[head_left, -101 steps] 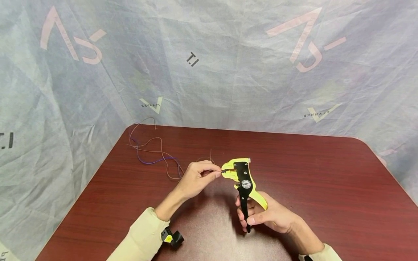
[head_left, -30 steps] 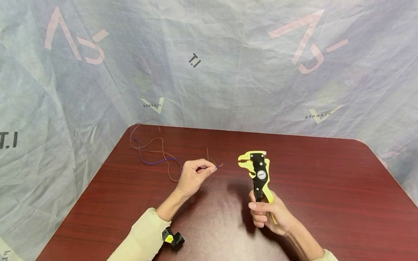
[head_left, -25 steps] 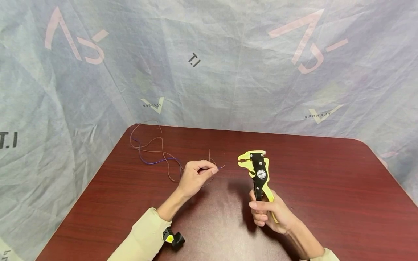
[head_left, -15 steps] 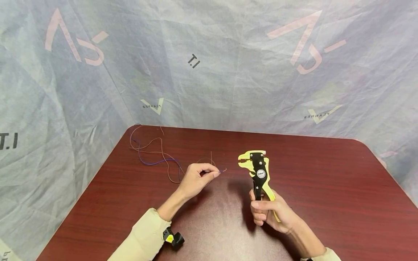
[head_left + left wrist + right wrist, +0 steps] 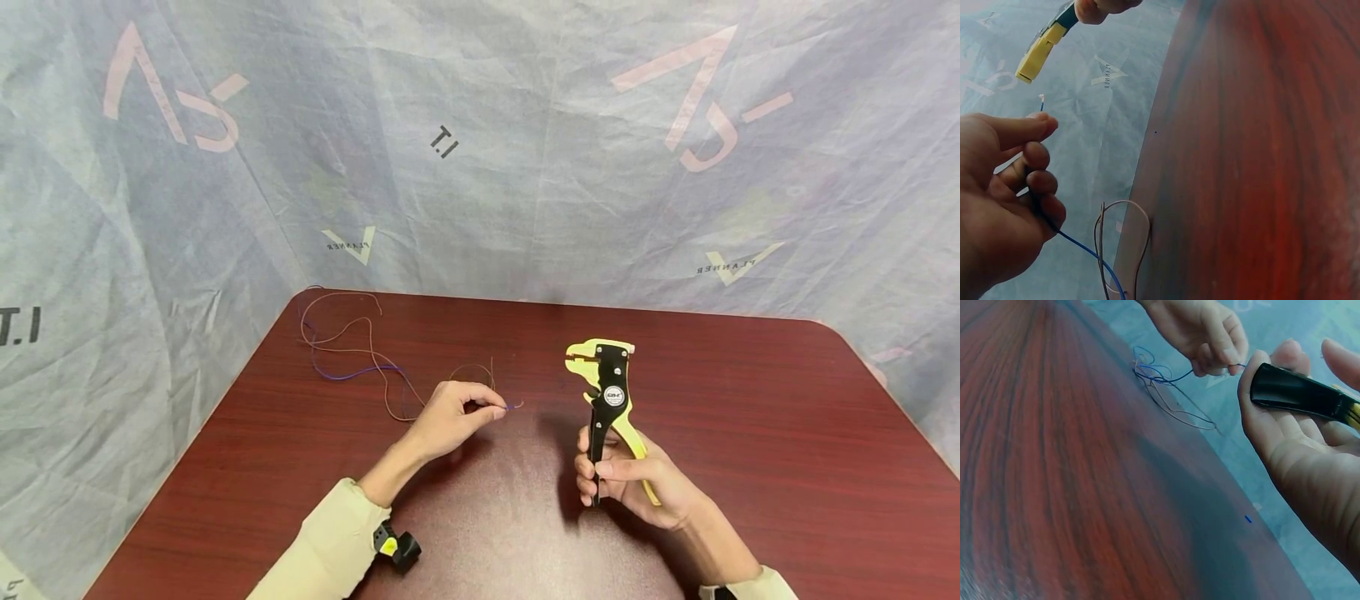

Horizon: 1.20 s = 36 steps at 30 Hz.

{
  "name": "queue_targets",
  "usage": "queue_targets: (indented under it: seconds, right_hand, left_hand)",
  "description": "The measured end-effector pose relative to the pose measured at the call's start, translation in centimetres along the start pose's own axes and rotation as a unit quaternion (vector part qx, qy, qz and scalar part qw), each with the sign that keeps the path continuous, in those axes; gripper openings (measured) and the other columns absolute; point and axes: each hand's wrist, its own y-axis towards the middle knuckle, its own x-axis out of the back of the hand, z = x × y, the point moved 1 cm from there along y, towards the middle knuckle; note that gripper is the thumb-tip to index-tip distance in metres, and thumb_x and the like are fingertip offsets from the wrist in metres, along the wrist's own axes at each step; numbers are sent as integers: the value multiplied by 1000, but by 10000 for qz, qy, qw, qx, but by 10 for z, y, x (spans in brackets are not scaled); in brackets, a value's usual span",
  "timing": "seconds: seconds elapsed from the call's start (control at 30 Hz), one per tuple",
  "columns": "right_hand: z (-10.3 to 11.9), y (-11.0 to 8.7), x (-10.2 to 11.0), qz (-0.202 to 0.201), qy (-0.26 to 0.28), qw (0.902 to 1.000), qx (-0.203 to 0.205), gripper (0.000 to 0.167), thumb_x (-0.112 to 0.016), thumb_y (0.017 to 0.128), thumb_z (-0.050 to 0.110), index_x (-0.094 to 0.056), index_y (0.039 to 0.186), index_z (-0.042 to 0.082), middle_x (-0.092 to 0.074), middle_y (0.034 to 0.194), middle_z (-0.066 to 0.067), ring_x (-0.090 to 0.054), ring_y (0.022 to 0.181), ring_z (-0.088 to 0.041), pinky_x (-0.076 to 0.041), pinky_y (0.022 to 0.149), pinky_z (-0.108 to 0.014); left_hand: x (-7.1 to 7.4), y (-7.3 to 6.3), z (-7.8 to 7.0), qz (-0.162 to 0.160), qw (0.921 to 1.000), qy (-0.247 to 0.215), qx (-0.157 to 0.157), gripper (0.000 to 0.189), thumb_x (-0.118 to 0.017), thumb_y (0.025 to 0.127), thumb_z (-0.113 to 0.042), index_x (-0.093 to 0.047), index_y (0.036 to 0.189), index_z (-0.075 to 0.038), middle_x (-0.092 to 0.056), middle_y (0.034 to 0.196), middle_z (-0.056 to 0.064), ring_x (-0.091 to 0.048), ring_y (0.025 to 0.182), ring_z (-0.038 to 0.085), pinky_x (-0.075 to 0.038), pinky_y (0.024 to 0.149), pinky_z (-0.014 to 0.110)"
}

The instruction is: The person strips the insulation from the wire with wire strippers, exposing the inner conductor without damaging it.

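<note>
Pinching blue wire [image 5: 1079, 244], likely limp and best held near its tip [image 5: 1042, 97], the left hand [image 5: 453, 417] faces, at three o'clock, a wire stripper [image 5: 613, 396] the right hand [image 5: 671, 489] grips.

Your tabletop [image 5: 765, 417] shows a wood-grain face, smooth and glossy where light pools. The backdrop [image 5: 480, 208] reads as creased, matt cloth; your sleeve [image 5: 326, 542], as soft matt fabric. Your wire stripper [image 5: 611, 379] carries smooth black and yellow surfaces, its black handle [image 5: 1291, 390] faintly glossy, its screws [image 5: 617, 372] metallic. The blue wire [image 5: 1079, 244] looks smooth and plastic-coated, its bare tip [image 5: 1042, 98] metal.
</note>
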Motion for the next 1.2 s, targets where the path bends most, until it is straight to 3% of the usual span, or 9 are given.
queue_targets:
  seconds: [0.33,0.53,0.73,0.97,1.2]
  right_hand:
    - [0,-2,5,-33,287,9996,49,52,-22,90,-20,-49,130,-1,-69,114,-11,-69,103,-24,-56,93,-41]
    - [1,-4,9,-163,240,9996,10,49,-25,92,-18,-49,131,0,-70,114,-10,-70,103,-23,-57,93,-40]
    - [2,-7,14,-236,112,9997,-1,49,-25,91,-19,-48,131,-1,-70,114,-10,-70,103,-23,-57,92,-40]
    - [3,-9,18,-158,159,9997,33,52,-23,90,-20,-48,132,-1,-69,116,-12,-70,106,-25,-57,94,-41]
    - [3,-10,20,-91,231,9997,52,53,-22,91,-20,-48,133,-1,-70,117,-13,-70,107,-25,-57,95,-42]
  left_hand:
    - [0,-2,4,441,9987,227,64,11,-70,90,-8,-76,93,1,-76,86,10,-55,74,-2,-48,69,17]
    - [0,-2,6,742,9959,504,-130,11,-70,90,-7,-77,95,0,-76,90,9,-53,78,-1,-47,72,18]
    - [-2,-2,8,1078,9888,993,-296,11,-71,90,-9,-78,96,-3,-75,90,5,-61,81,4,-49,75,19]
    - [-6,-3,13,1221,9733,1845,-620,12,-72,90,-10,-78,100,-6,-76,94,4,-68,90,14,-54,80,24]
    - [-7,-3,7,1205,9701,2003,-652,19,-69,92,-10,-76,108,-4,-76,105,7,-70,101,20,-55,90,31]
